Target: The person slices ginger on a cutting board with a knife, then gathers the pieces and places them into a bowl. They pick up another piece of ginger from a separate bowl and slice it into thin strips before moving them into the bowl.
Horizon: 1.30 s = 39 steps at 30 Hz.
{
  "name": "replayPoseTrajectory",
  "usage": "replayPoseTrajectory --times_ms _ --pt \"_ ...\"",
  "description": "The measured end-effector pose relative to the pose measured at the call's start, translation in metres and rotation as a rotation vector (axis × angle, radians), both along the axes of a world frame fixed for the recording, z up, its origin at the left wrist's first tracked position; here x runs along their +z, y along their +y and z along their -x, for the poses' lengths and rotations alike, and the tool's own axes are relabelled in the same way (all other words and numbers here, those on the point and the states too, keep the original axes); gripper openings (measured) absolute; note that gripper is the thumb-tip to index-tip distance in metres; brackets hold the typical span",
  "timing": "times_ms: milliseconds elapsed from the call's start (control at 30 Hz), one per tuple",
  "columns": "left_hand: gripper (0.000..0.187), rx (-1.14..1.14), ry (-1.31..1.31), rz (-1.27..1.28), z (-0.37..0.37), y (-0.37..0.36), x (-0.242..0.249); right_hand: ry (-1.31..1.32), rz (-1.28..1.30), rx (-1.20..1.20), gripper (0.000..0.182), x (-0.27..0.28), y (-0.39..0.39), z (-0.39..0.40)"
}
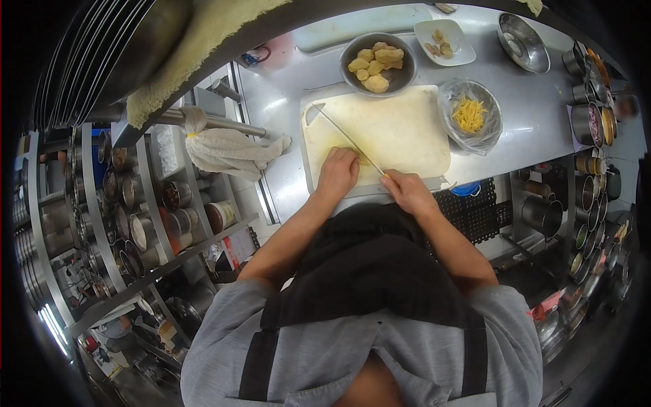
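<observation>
My right hand (410, 191) grips the handle of a kitchen knife (347, 138), whose long blade runs diagonally up and left over the white cutting board (407, 129). Beside the blade, my left hand (341, 171) has its fingers curled down on a yellow piece (365, 161), mostly hidden by the hand and knife. Behind the board, a metal bowl (347, 76) holds several peeled, knobbly yellow pieces (376, 83). To the right, thin yellow strips (469, 114) lie in a bowl lined with a clear plastic bag (489, 132).
A white square dish (464, 54) with small pale scraps and a metal strainer bowl (523, 44) stand at the back. A cloth (227, 148) hangs from a bar at left. Shelves of pots (142, 230) fill the left side; several containers (586, 125) line the right.
</observation>
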<state>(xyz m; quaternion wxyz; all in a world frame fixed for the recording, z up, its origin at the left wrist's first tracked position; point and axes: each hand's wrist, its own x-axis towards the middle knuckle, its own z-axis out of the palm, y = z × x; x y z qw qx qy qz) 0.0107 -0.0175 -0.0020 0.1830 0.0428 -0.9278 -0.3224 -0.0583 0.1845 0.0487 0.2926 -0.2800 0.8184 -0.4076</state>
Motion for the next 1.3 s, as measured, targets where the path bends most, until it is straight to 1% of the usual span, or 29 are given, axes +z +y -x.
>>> replayPoseTrajectory --times_ms 67,200,267,367,400,467,567,700,767,867,900,967,1067,1200,1300 --pt "0.006 -0.002 0.017 -0.007 -0.001 -0.001 0.0 -0.011 -0.051 0.034 0.029 0.012 0.006 0.0" --pt "0.007 -0.005 0.016 -0.007 0.0 0.0 -0.002 0.003 -0.04 0.033 0.029 -0.01 -0.004 0.001" --pt "0.007 -0.007 0.01 -0.002 -0.001 0.0 -0.002 0.055 -0.002 0.047 0.031 -0.02 -0.015 0.003" --pt "0.007 -0.009 0.001 0.002 -0.001 -0.001 0.0 0.026 0.016 0.018 0.031 -0.024 -0.012 0.002" --pt "0.007 -0.009 -0.009 0.0 0.0 -0.001 0.001 0.032 0.018 0.02 0.031 -0.019 -0.011 0.002" --pt "0.007 -0.002 -0.007 0.004 0.0 -0.001 0.001 -0.015 -0.018 -0.063 0.031 -0.009 -0.005 -0.001" --pt "0.007 0.006 0.011 0.002 -0.001 0.0 -0.001 -0.051 -0.07 0.004 0.031 0.004 0.008 -0.001" --pt "0.007 0.011 0.032 0.012 0.0 0.0 -0.001 -0.033 -0.065 0.039 0.031 -0.008 -0.001 -0.001" --pt "0.007 0.004 0.015 0.014 -0.003 0.0 0.0 0.02 -0.01 0.032 0.03 -0.021 -0.016 0.0" --pt "0.008 -0.013 0.025 0.014 -0.001 -0.002 0.001 0.049 0.044 0.004 0.029 -0.026 -0.017 0.0" --pt "0.008 -0.017 0.04 0.005 -0.001 -0.002 0.001 0.053 0.044 0.005 0.029 -0.022 -0.016 0.001" --pt "0.008 -0.01 0.028 0.011 -0.001 -0.001 0.001 -0.03 -0.004 -0.013 0.029 -0.014 -0.011 0.0" --pt "0.008 0.004 0.023 0.009 -0.003 0.0 0.0 -0.011 -0.027 -0.02 0.029 0.003 0.001 -0.001" --pt "0.006 0.009 0.054 0.019 -0.001 0.0 -0.002 -0.069 -0.068 0.021 0.03 0.0 0.006 -0.005" --pt "0.006 0.025 0.009 0.024 -0.002 0.002 -0.001 -0.015 -0.029 0.017 0.029 -0.016 -0.011 -0.003"
